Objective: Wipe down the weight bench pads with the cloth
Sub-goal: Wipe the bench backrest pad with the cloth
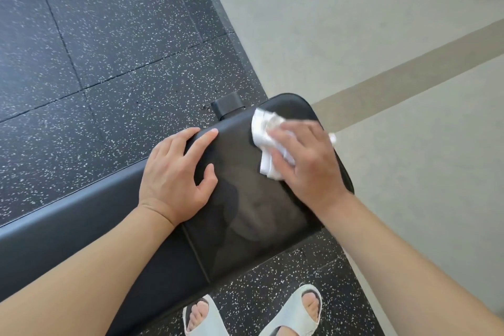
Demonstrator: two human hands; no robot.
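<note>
Two pale slide sandals [252, 314] stand nearest, toes on the speckled black rubber floor [95, 43], just short of the bench. Beyond them lies the black seat pad [253, 213], with a longer dark pad [81, 226] running off to the left. Faint smeared patches show on the seat pad's near half.

Resting on the seat pad's left edge is the left hand [178, 174], fingers spread and nearly straight, fingertips reaching over the far-left border, thumb on the top surface. To its right and slightly farther, the right hand [305, 161] lies flat, palm down, pressing a crumpled white cloth [266, 128] against the pad's far right part. Most of the cloth pokes out past the fingers toward the far left. A black frame piece [226, 105] juts from under the far edge, and light grey flooring [381, 35] spreads beyond to the right.
</note>
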